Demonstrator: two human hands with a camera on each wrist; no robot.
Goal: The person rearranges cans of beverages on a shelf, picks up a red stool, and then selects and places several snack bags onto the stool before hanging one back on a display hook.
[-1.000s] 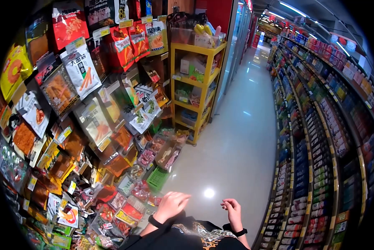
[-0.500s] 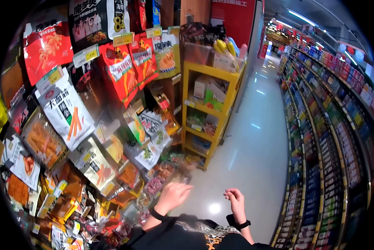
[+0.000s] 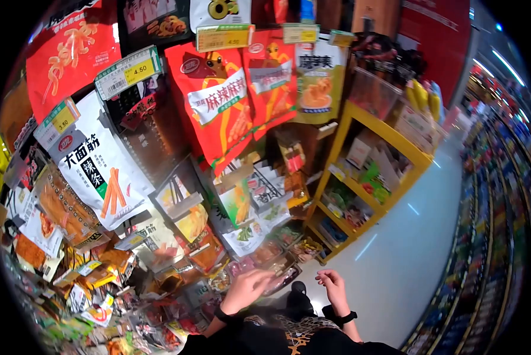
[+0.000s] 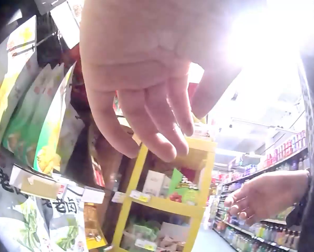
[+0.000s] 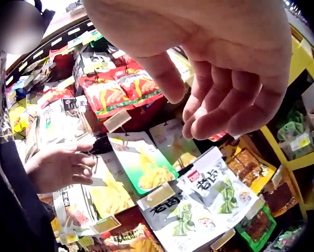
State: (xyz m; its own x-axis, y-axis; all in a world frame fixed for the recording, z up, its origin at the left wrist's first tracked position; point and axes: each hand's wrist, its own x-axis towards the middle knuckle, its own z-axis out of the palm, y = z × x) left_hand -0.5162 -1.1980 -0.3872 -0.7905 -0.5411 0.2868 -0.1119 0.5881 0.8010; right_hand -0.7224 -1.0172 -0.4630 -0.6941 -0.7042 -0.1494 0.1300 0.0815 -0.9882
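My left hand (image 3: 246, 291) hovers in front of the hanging snack packets, its fingers loosely bent and holding nothing. To its right, my right hand (image 3: 335, 291) is also bare, with relaxed, slightly curled fingers. Nearest them hang white packets with green vegetable pictures (image 5: 220, 197) and a green-and-white packet (image 5: 141, 163). Higher on the rack are red snack bags (image 3: 213, 97), a white bag with orange sticks (image 3: 103, 165) and a gold-and-white bag (image 3: 319, 83). The left wrist view shows daylight-bright gaps around the left hand's curved fingers.
A yellow shelf unit (image 3: 369, 222) holding small boxes and packets stands past the rack. Yellow price tags (image 3: 132, 71) jut out from the hooks. At right runs a pale floor aisle (image 3: 390, 254) beside long shelves of bottles (image 3: 490, 236). Packed trays lie low on the left.
The head view has turned and come closer to the snack rack, so the bags look larger and the yellow unit sits further right. Both hands keep about the same pose.
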